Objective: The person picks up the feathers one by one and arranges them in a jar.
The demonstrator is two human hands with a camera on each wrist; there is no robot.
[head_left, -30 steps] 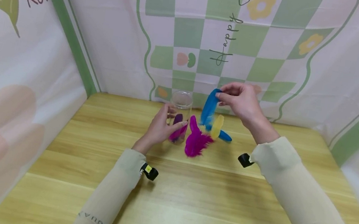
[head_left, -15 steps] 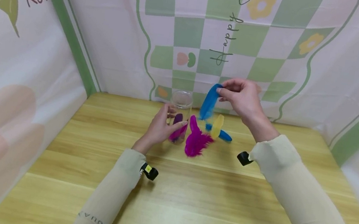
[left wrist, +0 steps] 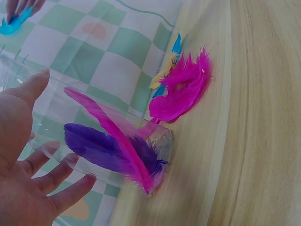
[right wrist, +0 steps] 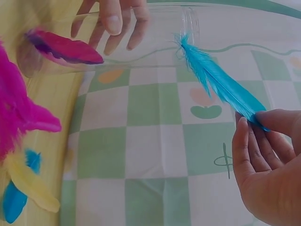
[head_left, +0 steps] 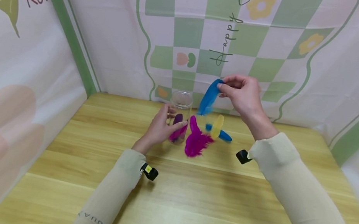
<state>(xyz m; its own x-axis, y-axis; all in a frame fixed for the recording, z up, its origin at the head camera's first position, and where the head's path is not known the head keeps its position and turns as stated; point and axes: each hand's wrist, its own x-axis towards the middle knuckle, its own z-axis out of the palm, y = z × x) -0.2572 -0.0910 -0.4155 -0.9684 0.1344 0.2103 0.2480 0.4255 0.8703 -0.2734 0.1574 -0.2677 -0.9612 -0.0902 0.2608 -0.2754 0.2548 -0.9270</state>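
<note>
A clear jar (head_left: 182,106) stands upright on the table, with a purple feather (left wrist: 101,148) and a magenta feather (left wrist: 110,125) inside. My left hand (head_left: 160,126) holds the jar, its thumb on the near side and its fingers on the far side. Between thumb and fingertips, my right hand (head_left: 243,96) pinches a blue feather (head_left: 210,98) by one end. That feather hangs tilted in the air, right of the jar and about as high as its mouth. In the right wrist view its free, frayed end (right wrist: 188,49) overlaps the jar's rim; contact is hard to tell.
Right of the jar, fluffy magenta feathers (head_left: 196,144) lie on the wooden table (head_left: 165,203). A yellow feather (head_left: 217,126) and another blue feather (head_left: 225,135) lie just beyond them. A checked cloth backdrop (head_left: 188,33) rises at the table's back edge.
My right hand has raised the blue feather and brought it slightly left, away from the feathers on the table. The left hand and the jar stay in place.
</note>
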